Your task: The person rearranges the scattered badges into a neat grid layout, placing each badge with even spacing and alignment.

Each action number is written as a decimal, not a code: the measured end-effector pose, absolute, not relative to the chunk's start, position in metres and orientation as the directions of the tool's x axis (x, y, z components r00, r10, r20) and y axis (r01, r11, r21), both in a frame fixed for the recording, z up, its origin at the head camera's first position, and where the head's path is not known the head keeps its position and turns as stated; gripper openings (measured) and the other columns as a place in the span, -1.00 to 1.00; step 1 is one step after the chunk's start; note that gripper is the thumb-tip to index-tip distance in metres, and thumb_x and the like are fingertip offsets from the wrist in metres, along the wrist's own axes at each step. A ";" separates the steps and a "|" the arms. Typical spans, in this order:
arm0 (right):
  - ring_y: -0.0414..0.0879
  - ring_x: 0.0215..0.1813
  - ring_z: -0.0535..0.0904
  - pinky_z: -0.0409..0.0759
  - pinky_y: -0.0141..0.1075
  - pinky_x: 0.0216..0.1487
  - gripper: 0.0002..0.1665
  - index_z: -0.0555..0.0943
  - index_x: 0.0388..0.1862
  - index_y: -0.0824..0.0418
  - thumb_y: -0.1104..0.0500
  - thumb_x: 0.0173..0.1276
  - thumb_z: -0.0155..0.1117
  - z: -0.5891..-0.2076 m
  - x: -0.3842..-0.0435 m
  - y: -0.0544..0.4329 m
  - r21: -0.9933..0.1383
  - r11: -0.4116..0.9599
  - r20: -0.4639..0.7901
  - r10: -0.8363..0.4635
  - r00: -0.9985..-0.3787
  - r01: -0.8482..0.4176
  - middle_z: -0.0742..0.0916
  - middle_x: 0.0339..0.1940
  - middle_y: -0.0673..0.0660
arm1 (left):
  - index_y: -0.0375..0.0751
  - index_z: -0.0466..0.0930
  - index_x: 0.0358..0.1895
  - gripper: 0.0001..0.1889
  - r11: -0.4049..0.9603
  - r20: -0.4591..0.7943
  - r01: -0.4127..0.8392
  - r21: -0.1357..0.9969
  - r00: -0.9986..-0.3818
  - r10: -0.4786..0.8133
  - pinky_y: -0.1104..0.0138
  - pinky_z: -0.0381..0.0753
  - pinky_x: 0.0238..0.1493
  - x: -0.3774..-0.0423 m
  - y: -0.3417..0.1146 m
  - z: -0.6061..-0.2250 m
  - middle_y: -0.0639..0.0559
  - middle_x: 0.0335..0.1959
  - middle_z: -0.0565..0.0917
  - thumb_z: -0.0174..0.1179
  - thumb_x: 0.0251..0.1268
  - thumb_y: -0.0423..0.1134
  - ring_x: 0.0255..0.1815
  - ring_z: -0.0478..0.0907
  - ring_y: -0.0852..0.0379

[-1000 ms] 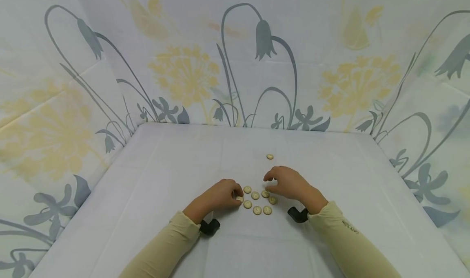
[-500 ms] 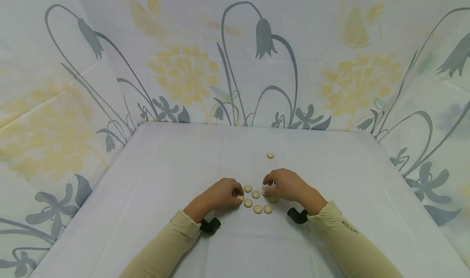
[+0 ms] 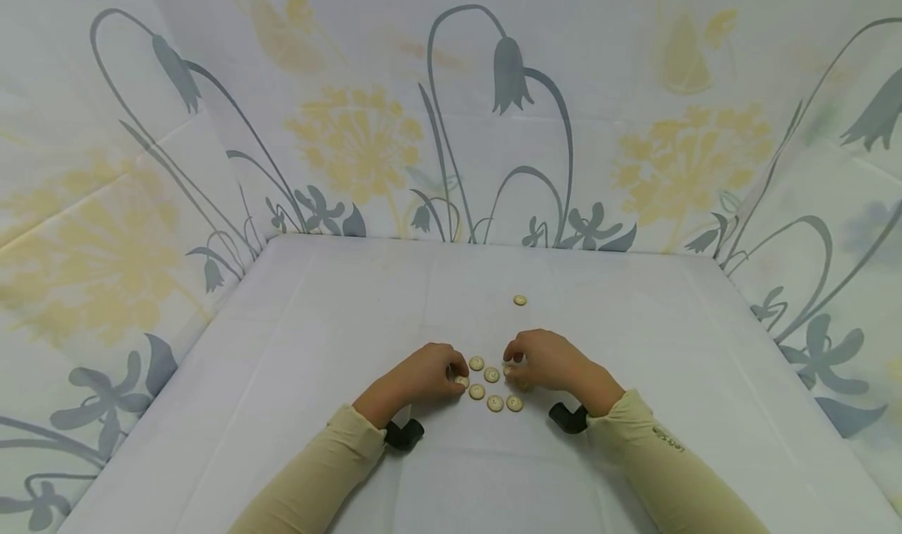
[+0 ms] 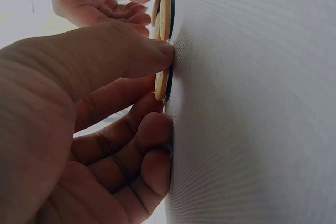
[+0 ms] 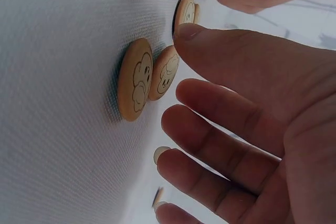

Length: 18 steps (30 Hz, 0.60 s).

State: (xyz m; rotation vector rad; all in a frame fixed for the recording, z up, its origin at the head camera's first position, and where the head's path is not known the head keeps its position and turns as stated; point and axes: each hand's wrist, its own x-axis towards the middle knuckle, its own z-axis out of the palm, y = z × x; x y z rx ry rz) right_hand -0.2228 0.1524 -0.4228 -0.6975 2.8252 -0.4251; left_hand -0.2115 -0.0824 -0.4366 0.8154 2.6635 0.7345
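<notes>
Several round wooden discs with line-drawn cartoon figures lie on the white cloth, one of them a disc (image 3: 491,374) between the two hands. My left hand (image 3: 421,373) pinches the leftmost disc (image 4: 160,85) between thumb and forefinger, close to the cloth. My right hand (image 3: 553,362) is at the right side of the group, its fingers loosely bent and spread from the thumb. In the right wrist view, two discs, the nearer disc (image 5: 135,80) and one behind it (image 5: 166,72), lie beside its fingertips. The right thumb overlaps another disc (image 5: 186,10).
A lone disc (image 3: 519,300) lies farther back, beyond the right hand. White table cloth (image 3: 338,307) covers the surface. Hanging fabric (image 3: 451,150) printed with flowers encloses the back and sides. Black curved pieces (image 3: 404,434) are worn at both wrists.
My right hand has come slightly nearer and lower, now covering the discs at the right of the group that showed before. The left hand has stayed in place on its disc.
</notes>
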 end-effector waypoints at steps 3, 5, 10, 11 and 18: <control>-0.15 -0.22 0.55 0.52 -0.22 -0.12 -0.73 0.72 -0.18 0.06 0.04 0.13 0.46 -0.425 -0.223 0.152 -0.312 0.841 -0.107 -0.493 -0.863 -0.442 0.69 -0.28 -0.07 | -0.17 0.70 -0.20 -0.83 0.716 -0.100 0.449 0.535 -0.808 0.581 0.43 0.48 -0.26 -0.212 -0.082 -0.437 0.11 -0.32 0.63 0.34 0.15 -0.24 -0.35 0.46 0.27; -0.14 -0.21 0.56 0.52 -0.21 -0.11 -0.73 0.72 -0.19 0.07 0.04 0.12 0.46 -0.426 -0.224 0.152 -0.309 0.839 -0.101 -0.498 -0.861 -0.449 0.69 -0.28 -0.07 | -0.17 0.70 -0.20 -0.83 0.714 -0.097 0.453 0.534 -0.806 0.584 0.43 0.48 -0.26 -0.212 -0.082 -0.437 0.11 -0.32 0.63 0.34 0.14 -0.24 -0.35 0.46 0.27; -0.15 -0.19 0.56 0.53 -0.20 -0.08 -0.74 0.73 -0.20 0.08 0.05 0.12 0.47 -0.429 -0.224 0.152 -0.303 0.833 -0.098 -0.511 -0.854 -0.464 0.68 -0.29 -0.09 | -0.17 0.70 -0.20 -0.83 0.711 -0.091 0.454 0.536 -0.807 0.583 0.43 0.48 -0.25 -0.213 -0.083 -0.438 0.10 -0.31 0.63 0.34 0.14 -0.24 -0.35 0.46 0.27; -0.15 -0.19 0.56 0.53 -0.20 -0.08 -0.75 0.73 -0.21 0.08 0.05 0.12 0.47 -0.429 -0.224 0.152 -0.303 0.831 -0.097 -0.513 -0.853 -0.466 0.68 -0.29 -0.09 | -0.17 0.70 -0.20 -0.83 0.710 -0.089 0.455 0.537 -0.807 0.584 0.43 0.48 -0.25 -0.213 -0.083 -0.438 0.10 -0.31 0.64 0.34 0.14 -0.25 -0.34 0.46 0.27; -0.18 -0.21 0.54 0.52 -0.21 -0.11 -0.77 0.73 -0.21 0.07 0.06 0.13 0.46 -0.430 -0.224 0.151 -0.315 0.829 -0.096 -0.512 -0.854 -0.462 0.67 -0.31 -0.11 | -0.18 0.70 -0.19 -0.83 0.712 -0.084 0.455 0.534 -0.810 0.581 0.41 0.49 -0.23 -0.211 -0.083 -0.437 0.10 -0.30 0.64 0.33 0.14 -0.25 -0.32 0.46 0.26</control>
